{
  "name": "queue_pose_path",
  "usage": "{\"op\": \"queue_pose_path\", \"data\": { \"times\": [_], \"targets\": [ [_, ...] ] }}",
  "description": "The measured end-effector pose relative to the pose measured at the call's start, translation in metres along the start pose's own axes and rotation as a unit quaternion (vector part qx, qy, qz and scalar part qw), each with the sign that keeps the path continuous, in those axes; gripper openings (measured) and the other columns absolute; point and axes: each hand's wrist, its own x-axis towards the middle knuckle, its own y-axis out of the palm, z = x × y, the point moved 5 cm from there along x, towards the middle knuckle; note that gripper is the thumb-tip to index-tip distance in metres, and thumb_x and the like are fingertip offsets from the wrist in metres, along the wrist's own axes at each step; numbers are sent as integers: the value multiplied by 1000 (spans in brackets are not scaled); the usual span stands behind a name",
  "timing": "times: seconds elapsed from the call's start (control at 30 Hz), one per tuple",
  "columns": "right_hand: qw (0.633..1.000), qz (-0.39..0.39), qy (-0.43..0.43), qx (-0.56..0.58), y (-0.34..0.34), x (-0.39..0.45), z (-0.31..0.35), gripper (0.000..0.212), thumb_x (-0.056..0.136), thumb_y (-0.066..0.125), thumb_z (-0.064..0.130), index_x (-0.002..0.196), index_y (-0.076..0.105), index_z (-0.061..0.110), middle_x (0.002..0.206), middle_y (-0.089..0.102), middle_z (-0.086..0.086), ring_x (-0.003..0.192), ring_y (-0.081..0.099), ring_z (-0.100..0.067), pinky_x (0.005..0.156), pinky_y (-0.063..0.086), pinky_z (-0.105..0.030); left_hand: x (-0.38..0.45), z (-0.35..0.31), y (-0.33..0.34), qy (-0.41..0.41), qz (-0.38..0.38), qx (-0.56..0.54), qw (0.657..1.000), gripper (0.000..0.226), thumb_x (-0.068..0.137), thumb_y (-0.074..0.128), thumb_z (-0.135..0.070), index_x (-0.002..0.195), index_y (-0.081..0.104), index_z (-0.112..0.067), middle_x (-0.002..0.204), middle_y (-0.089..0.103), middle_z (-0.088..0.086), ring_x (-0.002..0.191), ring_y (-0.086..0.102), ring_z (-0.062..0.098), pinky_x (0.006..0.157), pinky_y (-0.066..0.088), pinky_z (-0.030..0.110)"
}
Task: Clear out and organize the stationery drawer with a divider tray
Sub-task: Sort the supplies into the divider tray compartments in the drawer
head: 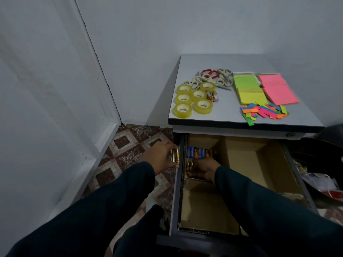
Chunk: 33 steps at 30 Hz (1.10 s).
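The drawer (175,191) stands pulled out with a cardboard divider tray (241,164) inside it. A row of blue and orange batteries (198,152) lies in the tray's back left compartment. My right hand (203,168) is down in that compartment, fingers curled on gold batteries (189,163). My left hand (160,156) hovers just outside the drawer's left wall and grips a small bundle of gold batteries (175,155). The other tray compartments look bare.
On the cabinet top (222,114) lie several yellow tape rolls (193,100), scissors (209,77), loose batteries (212,95), green, yellow and pink sticky notes (259,89) and coloured paper strips (263,112). Patterned floor tiles lie to the left; dark clutter sits at the right.
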Motion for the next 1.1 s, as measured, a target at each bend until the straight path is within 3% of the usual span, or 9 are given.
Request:
{"op": "queue_pose_path", "data": {
  "times": [0.07, 0.2, 0.33, 0.43, 0.6, 0.73, 0.9, 1.1],
  "targets": [
    [1000, -11, 3, 15, 1, 2, -1, 41, 94, 42, -6, 134, 42, 4, 86, 56, -14, 79, 62, -25, 79, 54, -33, 0, 0, -1, -2, 0, 1, 1000, 64, 77, 75, -35, 134, 50, -20, 132, 50, 3, 121, 46, 19, 99, 42, 38],
    [1000, -14, -1, 24, 2, 1, -1, 43, 94, 41, -7, 136, 40, 2, 94, 59, -18, 92, 64, -29, 82, 54, -36, 0, -1, -2, -3, -4, -4, 1000, 63, 77, 74, -35, 133, 50, -20, 130, 50, 2, 119, 46, 19, 98, 43, 36],
    [1000, -12, 2, 28, 1, -2, -1, 39, 97, 40, -1, 136, 41, 2, 95, 59, -17, 75, 59, -24, 64, 54, -34, -1, -6, -1, 2, -5, -3, 1000, 64, 77, 75, -35, 134, 50, -20, 130, 50, 2, 121, 44, 18, 99, 41, 35],
    [1000, -12, 5, -8, -1, -9, 2, 35, 97, 41, 2, 132, 44, 2, 113, 61, -21, 80, 62, -25, 66, 55, -34, -1, -8, 1, 5, -3, 8, 1000, 64, 76, 74, -36, 133, 50, -21, 131, 50, 2, 123, 42, 18, 100, 40, 36],
    [995, -9, -27, -92, -14, -26, 13, 31, 95, 44, 0, 126, 48, 4, 113, 60, -19, 97, 63, -29, 77, 54, -36, 4, -20, 0, 17, -2, 48, 999, 65, 78, 72, -41, 135, 48, -23, 132, 50, 0, 122, 43, 17, 101, 39, 32],
    [978, -35, -61, -198, -35, -38, 22, 33, 98, 38, 3, 130, 45, 4, 112, 55, -17, 94, 57, -26, 67, 51, -29, 13, -41, 1, 29, -4, 97, 995, 64, 79, 68, -46, 136, 45, -25, 131, 49, 0, 119, 43, 18, 99, 38, 33],
    [987, -38, -81, -136, -52, -44, 21, 29, 96, 44, 7, 125, 51, 7, 105, 56, -10, 90, 56, -21, 74, 51, -31, 30, -73, 18, 51, 32, 150, 987, 64, 82, 66, -43, 138, 43, -21, 135, 48, 3, 122, 40, 22, 97, 33, 33],
    [996, -27, -80, -37, -52, -41, 7, 24, 98, 44, 14, 117, 57, 8, 101, 63, -11, 85, 59, -21, 67, 47, -28, 49, -82, 51, 45, 109, 195, 974, 52, 87, 63, -21, 135, 45, -13, 132, 49, 9, 122, 43, 25, 100, 38, 35]
  ]
}}
